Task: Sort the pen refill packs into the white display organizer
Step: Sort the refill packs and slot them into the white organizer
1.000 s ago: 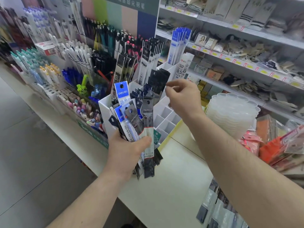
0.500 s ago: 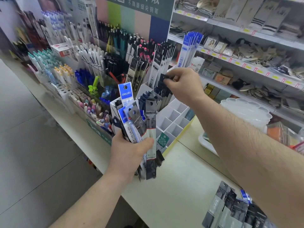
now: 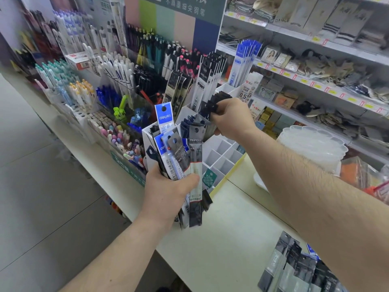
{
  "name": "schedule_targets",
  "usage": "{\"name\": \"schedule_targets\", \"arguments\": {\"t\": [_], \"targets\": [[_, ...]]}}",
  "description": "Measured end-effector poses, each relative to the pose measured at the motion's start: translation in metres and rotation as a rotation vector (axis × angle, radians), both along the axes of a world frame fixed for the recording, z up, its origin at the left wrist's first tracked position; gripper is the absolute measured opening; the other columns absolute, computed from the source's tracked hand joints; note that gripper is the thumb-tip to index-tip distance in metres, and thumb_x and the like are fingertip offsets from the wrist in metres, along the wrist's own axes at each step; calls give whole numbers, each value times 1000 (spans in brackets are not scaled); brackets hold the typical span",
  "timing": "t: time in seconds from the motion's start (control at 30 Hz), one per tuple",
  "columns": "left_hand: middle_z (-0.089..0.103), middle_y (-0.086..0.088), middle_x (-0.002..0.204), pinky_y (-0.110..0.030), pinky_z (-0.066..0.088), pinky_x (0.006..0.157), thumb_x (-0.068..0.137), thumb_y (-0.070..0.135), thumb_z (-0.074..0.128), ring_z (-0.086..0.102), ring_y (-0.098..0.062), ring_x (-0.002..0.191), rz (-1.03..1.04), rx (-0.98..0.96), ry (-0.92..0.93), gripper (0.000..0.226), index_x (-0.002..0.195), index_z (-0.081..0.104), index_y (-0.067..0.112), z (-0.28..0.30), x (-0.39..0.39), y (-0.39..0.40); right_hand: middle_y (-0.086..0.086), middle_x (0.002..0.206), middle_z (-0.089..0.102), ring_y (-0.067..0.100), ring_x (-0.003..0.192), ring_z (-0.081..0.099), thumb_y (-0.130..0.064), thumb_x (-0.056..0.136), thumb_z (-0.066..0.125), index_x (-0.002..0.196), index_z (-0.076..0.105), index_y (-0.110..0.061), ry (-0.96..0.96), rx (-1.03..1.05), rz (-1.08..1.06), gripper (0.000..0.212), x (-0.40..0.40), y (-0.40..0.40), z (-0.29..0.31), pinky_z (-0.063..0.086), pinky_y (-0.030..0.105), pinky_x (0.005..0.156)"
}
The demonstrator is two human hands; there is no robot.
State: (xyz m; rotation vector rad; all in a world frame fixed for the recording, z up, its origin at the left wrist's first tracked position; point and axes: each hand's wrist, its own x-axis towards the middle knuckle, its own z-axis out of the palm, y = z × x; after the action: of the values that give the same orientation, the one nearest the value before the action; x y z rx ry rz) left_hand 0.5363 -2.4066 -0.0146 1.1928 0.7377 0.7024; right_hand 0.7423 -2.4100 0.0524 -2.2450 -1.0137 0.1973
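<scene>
My left hand (image 3: 168, 189) grips a fanned bunch of pen refill packs (image 3: 183, 157), blue, grey and black, held upright in front of the white display organizer (image 3: 223, 157). My right hand (image 3: 233, 119) reaches over the organizer's middle and pinches the tops of the black refill packs (image 3: 212, 102) standing in one of its compartments. Several front compartments of the organizer show bare white dividers. Taller white and blue refill packs (image 3: 242, 60) stand in its back rows.
Pen displays (image 3: 117, 76) crowd the counter to the left. A stack of clear plastic trays (image 3: 311, 144) sits to the right. More refill packs (image 3: 299, 270) lie on the pale counter (image 3: 221, 239) at the lower right. Shelves of small goods (image 3: 315, 66) run behind.
My right hand went from hovering empty above the organizer down onto the black packs in it and now pinches their tops. My left hand kept holding its bunch.
</scene>
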Motion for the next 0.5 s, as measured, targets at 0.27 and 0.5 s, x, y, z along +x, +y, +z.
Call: {"name": "schedule_targets", "arguments": {"t": [0.27,0.5], "targets": [[77,-7,89,-38,61,70,62,11,72,75,-26,84,-36,-31,-57,25,86,76,17,2,3,-3,2,89,72,20,73,72,-17,87,68,102,71,-15,9,109,-84,16,-4,-13,2,61,35,69],[77,-13,96,-40,60,73,63,5,69,74,-31,89,-136,-90,-130,37,99,74,9,2,7,-8,1,60,59,10,50,47,-27,85,74,75,68,-9,464,330,-151,22,-77,-89,-8,42,29,52]]}}
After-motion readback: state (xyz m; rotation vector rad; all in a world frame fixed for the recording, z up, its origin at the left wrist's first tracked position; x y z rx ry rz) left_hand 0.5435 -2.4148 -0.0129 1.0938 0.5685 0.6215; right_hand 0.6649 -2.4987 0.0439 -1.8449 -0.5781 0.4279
